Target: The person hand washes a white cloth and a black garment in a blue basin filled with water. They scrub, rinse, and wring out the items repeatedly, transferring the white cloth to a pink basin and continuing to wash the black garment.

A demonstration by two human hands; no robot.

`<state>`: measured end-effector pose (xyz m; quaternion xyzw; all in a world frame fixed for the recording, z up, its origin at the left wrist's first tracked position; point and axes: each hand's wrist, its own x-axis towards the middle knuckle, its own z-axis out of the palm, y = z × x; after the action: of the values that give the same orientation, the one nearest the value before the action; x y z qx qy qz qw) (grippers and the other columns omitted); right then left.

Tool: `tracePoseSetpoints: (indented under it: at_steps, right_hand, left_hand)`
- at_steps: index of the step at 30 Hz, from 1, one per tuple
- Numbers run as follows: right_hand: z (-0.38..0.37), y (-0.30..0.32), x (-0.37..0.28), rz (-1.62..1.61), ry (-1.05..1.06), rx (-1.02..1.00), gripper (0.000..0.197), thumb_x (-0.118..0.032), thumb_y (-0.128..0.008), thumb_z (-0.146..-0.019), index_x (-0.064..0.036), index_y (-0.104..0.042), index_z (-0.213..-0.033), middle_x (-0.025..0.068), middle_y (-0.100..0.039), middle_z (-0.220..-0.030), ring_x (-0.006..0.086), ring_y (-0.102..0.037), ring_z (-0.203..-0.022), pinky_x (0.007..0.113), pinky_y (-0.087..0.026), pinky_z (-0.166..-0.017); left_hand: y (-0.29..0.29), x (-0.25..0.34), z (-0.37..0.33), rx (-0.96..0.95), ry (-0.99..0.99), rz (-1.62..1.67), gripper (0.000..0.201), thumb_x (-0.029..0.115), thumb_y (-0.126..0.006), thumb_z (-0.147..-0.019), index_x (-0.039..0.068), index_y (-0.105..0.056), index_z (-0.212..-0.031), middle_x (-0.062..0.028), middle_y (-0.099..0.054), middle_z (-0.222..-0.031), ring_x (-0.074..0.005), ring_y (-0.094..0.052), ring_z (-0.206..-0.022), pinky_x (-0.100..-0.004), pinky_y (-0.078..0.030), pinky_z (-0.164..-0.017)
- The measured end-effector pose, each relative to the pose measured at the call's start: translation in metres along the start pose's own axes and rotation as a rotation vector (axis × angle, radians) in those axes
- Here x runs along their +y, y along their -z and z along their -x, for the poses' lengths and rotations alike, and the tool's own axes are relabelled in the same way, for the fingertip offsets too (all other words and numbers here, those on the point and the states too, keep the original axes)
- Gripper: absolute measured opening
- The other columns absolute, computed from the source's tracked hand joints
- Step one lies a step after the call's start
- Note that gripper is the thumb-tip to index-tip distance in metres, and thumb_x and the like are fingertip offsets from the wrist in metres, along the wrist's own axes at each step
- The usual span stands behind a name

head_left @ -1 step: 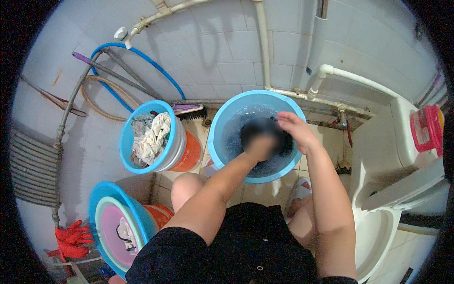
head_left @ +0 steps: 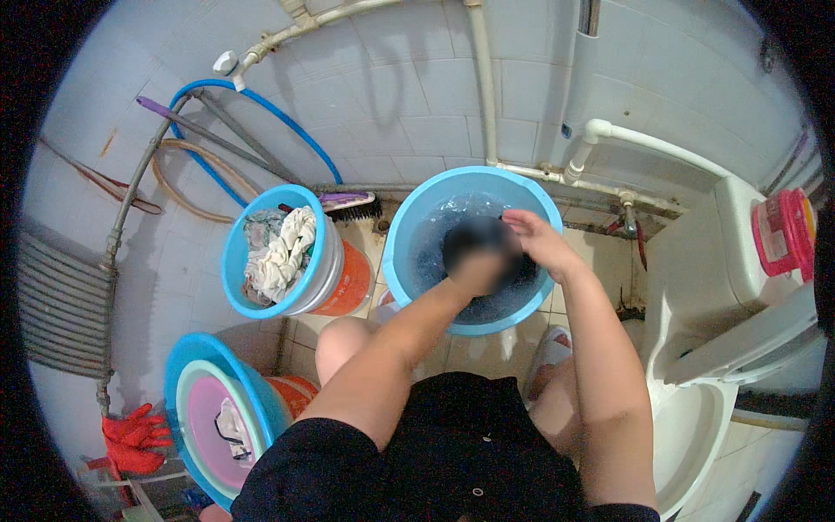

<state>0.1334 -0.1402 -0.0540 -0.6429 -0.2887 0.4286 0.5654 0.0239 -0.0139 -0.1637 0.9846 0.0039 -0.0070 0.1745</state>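
A round light-blue basin (head_left: 401, 300) in front of me holds water and a dark, wet, cloth-like bundle (head_left: 463, 237); blur hides what kind it is. My left hand (head_left: 480, 271) reaches down onto the bundle, its fingers smeared by the blur. At the bundle's right side is my right hand (head_left: 537, 243), inside the basin's right rim. Its fingers stretch to the left, open, with the fingertips at the bundle's upper right edge. The underside of this hand is hidden.
Left of the basin, a blue tub of laundry (head_left: 228, 277) sits on an orange-and-white bucket (head_left: 346, 283). Nearer are stacked basins (head_left: 183, 404) and red gloves (head_left: 135, 439). A scrubbing brush (head_left: 355, 209) lies by the wall. A white toilet (head_left: 687, 313) stands at right.
My right hand has shifted slightly left and down, closer to the dark bundle. My left hand stays in nearly the same place.
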Motion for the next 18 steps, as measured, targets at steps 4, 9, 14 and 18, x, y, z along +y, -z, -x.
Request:
tracePoseSetpoints:
  at_steps: [4,9,14,18]
  right_hand:
    - [-0.002,-0.017,0.046,1.049,0.265,-0.053,0.078,-0.016,-0.074,-0.061,-0.0042,-0.039,-0.13,0.0234,-0.047,-0.126,0.035,-0.045,-0.118,0.037,-0.038,-0.098]
    - [0.014,-0.038,-0.018,0.672,0.26,0.218,0.046,-0.009,-0.07,-0.063,-0.009,-0.056,-0.107,0.017,-0.063,-0.097,0.0351,-0.059,-0.094,0.04,-0.047,-0.08]
    - [0.028,-0.039,-0.036,0.38,0.383,0.275,0.039,-0.004,-0.065,-0.063,-0.0091,-0.059,-0.102,0.0149,-0.064,-0.094,0.0313,-0.061,-0.091,0.036,-0.048,-0.08]
    - [0.041,-0.039,-0.043,0.33,0.438,0.266,0.04,0.0,-0.063,-0.063,-0.0075,-0.058,-0.102,0.0107,-0.063,-0.096,0.0233,-0.06,-0.093,0.031,-0.046,-0.084]
  left_hand:
    - [0.092,0.039,0.017,-0.142,0.06,0.111,0.049,0.017,-0.06,-0.073,0.009,-0.046,-0.119,-0.0163,-0.055,-0.114,-0.0348,-0.059,-0.095,-0.0449,-0.048,-0.081]
    - [0.143,0.045,0.037,0.222,0.25,0.633,0.058,0.011,-0.066,-0.069,0.007,-0.042,-0.122,-0.0198,-0.057,-0.11,-0.0349,-0.055,-0.105,-0.0416,-0.044,-0.089]
    - [0.11,0.052,0.068,0.35,0.191,0.471,0.053,0.022,-0.069,-0.071,0.007,-0.049,-0.118,-0.0169,-0.059,-0.102,-0.0332,-0.057,-0.097,-0.039,-0.045,-0.085]
    - [0.078,0.028,0.052,0.422,0.339,0.682,0.045,0.015,-0.061,-0.073,0.003,-0.051,-0.116,-0.0137,-0.06,-0.101,-0.0265,-0.056,-0.096,-0.036,-0.043,-0.086]
